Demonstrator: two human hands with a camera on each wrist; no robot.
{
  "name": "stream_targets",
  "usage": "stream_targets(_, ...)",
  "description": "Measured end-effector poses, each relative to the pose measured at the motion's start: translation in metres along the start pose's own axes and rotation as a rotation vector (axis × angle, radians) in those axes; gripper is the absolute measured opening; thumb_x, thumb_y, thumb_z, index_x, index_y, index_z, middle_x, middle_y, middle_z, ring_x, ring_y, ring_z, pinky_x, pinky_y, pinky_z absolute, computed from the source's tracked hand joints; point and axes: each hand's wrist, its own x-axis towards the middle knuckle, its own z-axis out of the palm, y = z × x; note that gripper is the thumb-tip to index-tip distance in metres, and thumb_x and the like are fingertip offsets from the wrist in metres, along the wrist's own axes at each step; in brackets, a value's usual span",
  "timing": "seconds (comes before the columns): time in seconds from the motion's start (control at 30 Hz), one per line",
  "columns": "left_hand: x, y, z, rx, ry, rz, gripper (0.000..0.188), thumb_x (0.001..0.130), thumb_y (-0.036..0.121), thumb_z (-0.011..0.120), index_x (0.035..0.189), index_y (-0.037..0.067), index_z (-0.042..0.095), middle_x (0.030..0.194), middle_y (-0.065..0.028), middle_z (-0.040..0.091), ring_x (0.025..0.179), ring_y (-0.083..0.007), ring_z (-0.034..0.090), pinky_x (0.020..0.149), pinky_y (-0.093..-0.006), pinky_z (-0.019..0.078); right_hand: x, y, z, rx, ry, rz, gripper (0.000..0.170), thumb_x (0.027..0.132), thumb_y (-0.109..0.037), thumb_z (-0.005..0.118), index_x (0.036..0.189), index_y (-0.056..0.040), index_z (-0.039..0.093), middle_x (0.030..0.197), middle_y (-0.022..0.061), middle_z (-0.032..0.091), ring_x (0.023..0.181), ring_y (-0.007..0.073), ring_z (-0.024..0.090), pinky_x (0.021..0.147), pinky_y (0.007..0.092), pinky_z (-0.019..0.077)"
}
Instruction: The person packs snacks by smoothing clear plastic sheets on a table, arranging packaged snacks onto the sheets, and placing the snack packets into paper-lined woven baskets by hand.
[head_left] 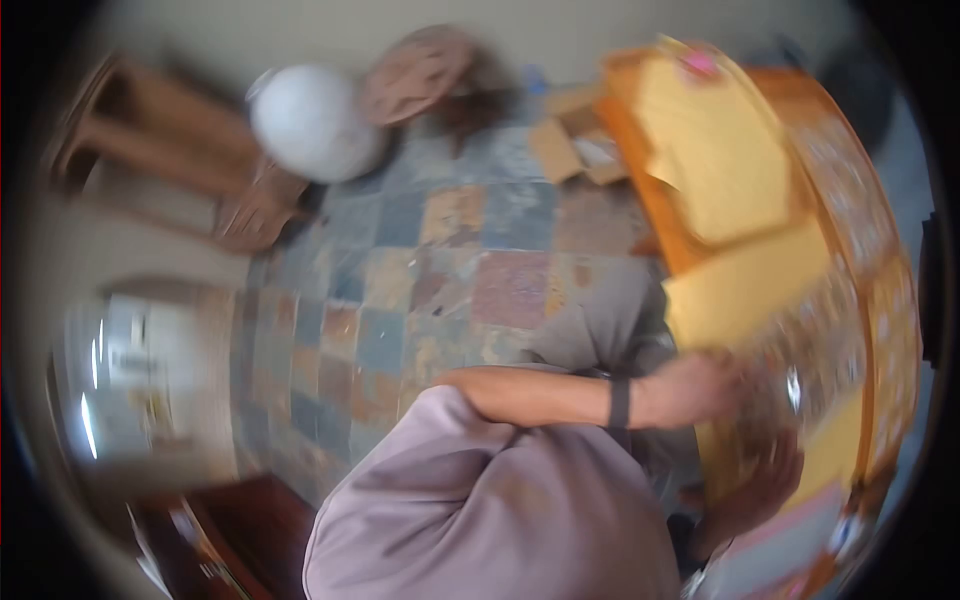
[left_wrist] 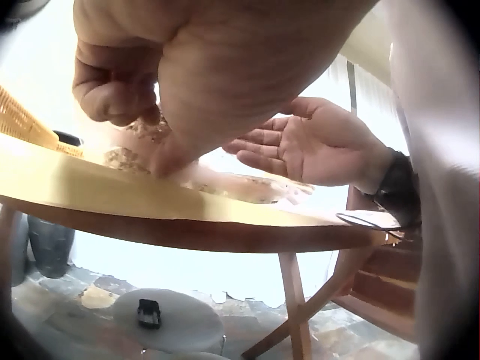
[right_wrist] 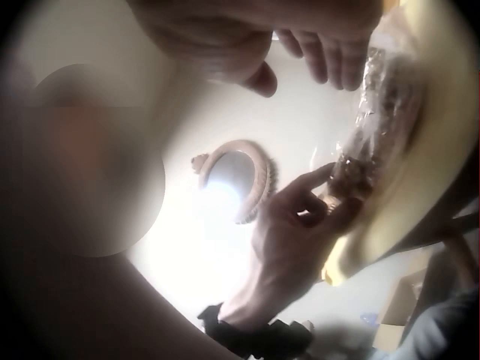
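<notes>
A long clear plastic bag (right_wrist: 386,105) with brownish pieces inside lies on the yellow tabletop (left_wrist: 82,180). My left hand (head_left: 690,390), with a dark band on its wrist, pinches the bag's end between thumb and fingers; the right wrist view shows this left hand (right_wrist: 289,225) from across the table. My right hand (head_left: 762,488) is beside the bag on its other side. In the left wrist view the palm of my right hand (left_wrist: 319,142) faces the bag with fingers extended, gripping nothing. Blur hides finer detail of the bag in the head view.
A yellow basket (left_wrist: 26,112) stands on the table past my left hand. An open cardboard box (head_left: 560,150) is on the tiled floor (head_left: 400,240) beside the table. Farther off are a round white object (head_left: 310,122) and wooden furniture (head_left: 170,130).
</notes>
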Motion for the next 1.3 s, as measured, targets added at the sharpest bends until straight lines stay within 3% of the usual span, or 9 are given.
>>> stream_targets(0.03, 0.001, -0.001, 0.004, 0.05, -0.022, 0.023, 0.062, 0.082, 0.028, 0.066, 0.137, 0.0, 0.056, 0.1, -0.0058, 0.06, 0.09, -0.021, 0.062, 0.069, -0.0305, 0.0521, 0.001, -0.001, 0.005, -0.426, -0.145, -0.235, 0.06, 0.104, -0.031, 0.039, 0.152, 0.0062, 0.032, 0.152, 0.0314, 0.045, 0.139, 0.0449, 0.048, 0.12, 0.0537, 0.0377)
stream_targets(0.2, -0.004, -0.013, 0.01, -0.016, 0.086, 0.118, 0.042, 0.084, 0.031, 0.063, 0.115, 0.003, 0.063, 0.089, -0.004, 0.059, 0.083, -0.0215, 0.063, 0.063, -0.0327, 0.0515, 0.006, 0.002, 0.027, -0.011, -0.205, -0.149, 0.06, 0.108, -0.037, 0.042, 0.149, 0.0068, 0.038, 0.149, 0.0302, 0.048, 0.136, 0.0436, 0.052, 0.119, 0.0524, 0.039)
stream_targets(0.27, -0.013, -0.018, -0.002, 0.014, 0.134, 0.113, 0.036, 0.085, 0.031, 0.062, 0.108, 0.003, 0.063, 0.087, -0.0043, 0.059, 0.081, -0.022, 0.064, 0.062, -0.0333, 0.0515, 0.001, -0.003, 0.043, -0.33, -0.016, -0.321, 0.029, 0.108, -0.02, 0.056, 0.124, 0.0024, 0.064, 0.122, 0.0147, 0.072, 0.109, 0.0269, 0.071, 0.088, 0.0428, 0.0582)
stream_targets(0.3, -0.015, -0.019, -0.005, -0.001, 0.177, 0.178, 0.031, 0.086, 0.031, 0.06, 0.1, 0.004, 0.062, 0.084, -0.0046, 0.059, 0.08, -0.0225, 0.064, 0.061, -0.034, 0.0515, 0.008, 0.005, 0.038, -0.307, -0.054, -0.324, 0.029, 0.108, -0.02, 0.056, 0.124, 0.0024, 0.064, 0.122, 0.0147, 0.072, 0.109, 0.0269, 0.071, 0.088, 0.0428, 0.0582)
stream_targets(0.37, -0.021, -0.018, -0.012, -0.03, 0.245, 0.167, 0.028, 0.084, 0.029, 0.066, 0.096, 0.005, 0.061, 0.083, -0.0063, 0.058, 0.078, -0.0254, 0.064, 0.059, -0.0367, 0.0499, 0.021, 0.02, 0.025, -0.825, -0.179, -0.83, 0.031, 0.108, -0.029, 0.055, 0.119, -0.0022, 0.068, 0.118, 0.0114, 0.074, 0.108, 0.0285, 0.071, 0.092, 0.0482, 0.0565)
stream_targets(0.57, -0.026, -0.008, -0.07, -0.777, 0.625, -0.16, 0.024, 0.078, 0.025, 0.078, 0.084, 0.005, 0.066, 0.071, -0.0081, 0.053, 0.066, -0.0306, 0.058, 0.056, -0.0417, 0.0427, 0.021, 0.032, 0.041, -0.703, -0.165, -0.731, 0.039, 0.105, -0.04, 0.059, 0.116, -0.0041, 0.069, 0.118, 0.0146, 0.072, 0.109, 0.0345, 0.069, 0.096, 0.053, 0.0531)
stream_targets(0.73, -0.006, -0.075, -0.109, -0.701, 0.662, -0.411, 0.026, 0.078, 0.024, 0.08, 0.078, 0.0, 0.069, 0.069, -0.0078, 0.055, 0.062, -0.0241, 0.053, 0.056, -0.0377, 0.0418, 0.015, 0.035, 0.056, -0.693, -0.145, -0.78, 0.042, 0.104, -0.043, 0.06, 0.117, -0.0034, 0.069, 0.118, 0.0155, 0.071, 0.11, 0.0355, 0.069, 0.097, 0.0532, 0.0526)
stream_targets(0.8, -0.001, -0.082, -0.126, -0.927, 0.594, -0.746, 0.031, 0.08, 0.025, 0.081, 0.085, -0.004, 0.074, 0.071, -0.0063, 0.058, 0.065, -0.0168, 0.055, 0.058, -0.0332, 0.0438, 0.015, 0.037, 0.06, -0.696, -0.141, -0.801, 0.044, 0.103, -0.043, 0.06, 0.118, -0.0031, 0.068, 0.118, 0.0159, 0.071, 0.11, 0.0359, 0.068, 0.097, 0.0533, 0.0524)
stream_targets(1.3, -0.029, -0.084, -0.118, -1.359, 0.548, -0.83, 0.022, 0.09, 0.019, 0.078, 0.095, -0.002, 0.079, 0.075, -0.0021, 0.071, 0.065, -0.0064, 0.062, 0.057, -0.0239, 0.0509, 0.023, 0.025, 0.052, -0.793, -0.176, -0.964, 0.054, 0.1, -0.05, 0.063, 0.122, -0.0009, 0.066, 0.118, 0.0188, 0.069, 0.111, 0.0388, 0.066, 0.097, 0.0541, 0.0509)
